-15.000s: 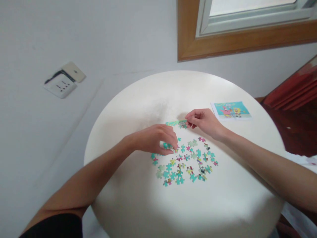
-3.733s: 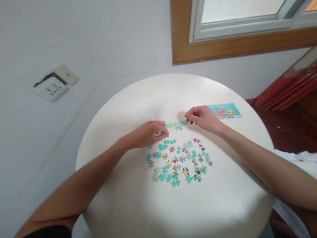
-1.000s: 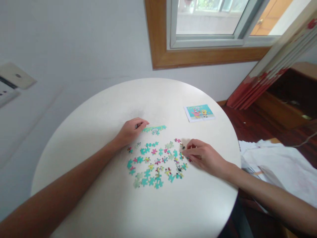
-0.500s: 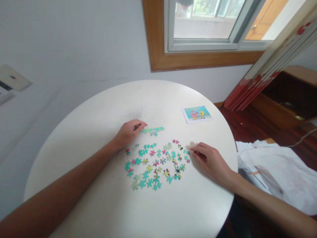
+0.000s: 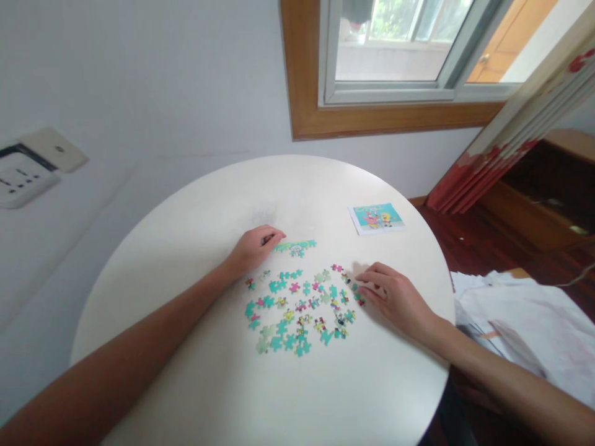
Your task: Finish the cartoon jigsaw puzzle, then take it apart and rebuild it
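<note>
My left hand [image 5: 256, 248] rests on the table with its fingers curled, at the left end of a joined strip of jigsaw puzzle [image 5: 295, 248]. Whatever its fingertips may hold is hidden. The strip is teal and yellow-green with a pale character face at its lower edge. My right hand [image 5: 395, 297] is at the right rim of the loose puzzle pieces [image 5: 301, 306], its thumb and forefinger apart over a few teal and pink pieces [image 5: 357, 293]. Several loose pieces in teal, pink, yellow and pale green lie spread between my hands and nearer to me.
A picture card [image 5: 377, 218] with cartoon figures lies at the back right of the round white table [image 5: 260, 396]. Behind stand a wall with a socket [image 5: 28, 176] and a wood-framed window [image 5: 390, 118]. White papers [image 5: 525, 328] are heaped to the right, below a curtain [image 5: 469, 167].
The view has shifted a little, so the table sits further right in it. My right hand has come slightly leftward over the edge pieces, thumb and forefinger parting. My left hand stays by the strip.
</note>
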`<state>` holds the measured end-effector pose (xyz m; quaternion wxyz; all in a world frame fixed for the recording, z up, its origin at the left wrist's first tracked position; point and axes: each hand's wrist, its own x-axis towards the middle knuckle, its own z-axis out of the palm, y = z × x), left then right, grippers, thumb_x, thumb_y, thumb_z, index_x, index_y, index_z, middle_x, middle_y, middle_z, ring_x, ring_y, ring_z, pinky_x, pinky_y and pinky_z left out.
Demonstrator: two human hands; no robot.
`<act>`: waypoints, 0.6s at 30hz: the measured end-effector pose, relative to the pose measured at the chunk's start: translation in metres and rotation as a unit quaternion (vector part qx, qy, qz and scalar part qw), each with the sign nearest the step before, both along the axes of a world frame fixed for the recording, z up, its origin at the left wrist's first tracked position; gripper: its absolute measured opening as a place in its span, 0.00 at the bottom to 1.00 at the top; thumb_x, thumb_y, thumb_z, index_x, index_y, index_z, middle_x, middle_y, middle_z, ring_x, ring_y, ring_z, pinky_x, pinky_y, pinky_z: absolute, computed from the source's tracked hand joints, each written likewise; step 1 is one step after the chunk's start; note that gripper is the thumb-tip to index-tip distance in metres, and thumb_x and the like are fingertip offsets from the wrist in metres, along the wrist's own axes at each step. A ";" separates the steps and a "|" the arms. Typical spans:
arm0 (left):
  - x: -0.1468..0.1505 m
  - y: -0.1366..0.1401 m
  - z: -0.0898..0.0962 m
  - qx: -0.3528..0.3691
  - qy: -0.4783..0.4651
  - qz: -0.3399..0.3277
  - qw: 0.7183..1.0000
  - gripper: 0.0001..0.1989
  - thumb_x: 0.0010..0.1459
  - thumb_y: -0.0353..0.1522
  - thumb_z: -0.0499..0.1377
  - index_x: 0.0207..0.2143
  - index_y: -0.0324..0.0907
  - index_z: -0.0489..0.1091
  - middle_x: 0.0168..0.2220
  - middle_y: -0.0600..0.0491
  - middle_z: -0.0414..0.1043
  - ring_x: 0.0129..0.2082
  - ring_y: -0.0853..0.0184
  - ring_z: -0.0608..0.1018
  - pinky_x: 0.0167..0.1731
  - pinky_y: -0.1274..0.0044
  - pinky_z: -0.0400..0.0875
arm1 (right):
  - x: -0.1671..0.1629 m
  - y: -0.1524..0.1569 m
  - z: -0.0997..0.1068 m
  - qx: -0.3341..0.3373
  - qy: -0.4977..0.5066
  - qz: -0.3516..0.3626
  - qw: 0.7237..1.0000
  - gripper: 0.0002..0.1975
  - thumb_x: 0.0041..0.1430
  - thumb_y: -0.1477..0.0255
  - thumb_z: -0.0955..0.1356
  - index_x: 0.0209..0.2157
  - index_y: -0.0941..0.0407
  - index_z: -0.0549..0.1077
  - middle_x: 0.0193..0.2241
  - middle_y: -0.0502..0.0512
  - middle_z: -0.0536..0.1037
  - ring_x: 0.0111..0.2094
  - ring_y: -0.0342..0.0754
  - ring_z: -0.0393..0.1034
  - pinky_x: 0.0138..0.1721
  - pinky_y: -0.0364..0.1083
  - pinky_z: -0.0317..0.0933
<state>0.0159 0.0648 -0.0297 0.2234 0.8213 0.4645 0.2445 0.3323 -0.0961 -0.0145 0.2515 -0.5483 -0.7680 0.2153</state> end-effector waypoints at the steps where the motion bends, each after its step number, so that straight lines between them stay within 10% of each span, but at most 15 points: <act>1: 0.000 0.000 0.000 0.002 0.001 0.000 1.000 0.18 0.63 0.41 0.51 0.39 0.40 0.76 0.40 0.49 0.78 0.40 0.63 0.77 0.43 0.75 0.68 | -0.004 0.004 0.004 0.016 -0.007 0.021 1.000 0.12 0.63 0.74 0.65 0.45 0.54 0.77 0.39 0.57 0.74 0.37 0.48 0.69 0.39 0.47 0.65; 8: -0.001 0.000 -0.002 0.000 0.000 -0.006 1.000 0.18 0.64 0.40 0.51 0.39 0.40 0.76 0.40 0.49 0.78 0.40 0.63 0.77 0.42 0.74 0.68 | -0.040 0.027 0.014 0.093 -0.112 0.157 0.977 0.24 0.58 0.82 0.64 0.53 0.50 0.74 0.53 0.62 0.70 0.51 0.57 0.62 0.50 0.55 0.62; 18: -0.001 -0.001 -0.001 -0.010 -0.010 -0.011 1.000 0.17 0.64 0.39 0.51 0.40 0.40 0.76 0.40 0.49 0.77 0.39 0.64 0.77 0.43 0.74 0.68 | -0.047 0.039 0.012 0.090 -0.108 0.126 0.982 0.14 0.63 0.78 0.64 0.45 0.53 0.79 0.50 0.61 0.72 0.50 0.56 0.62 0.48 0.54 0.62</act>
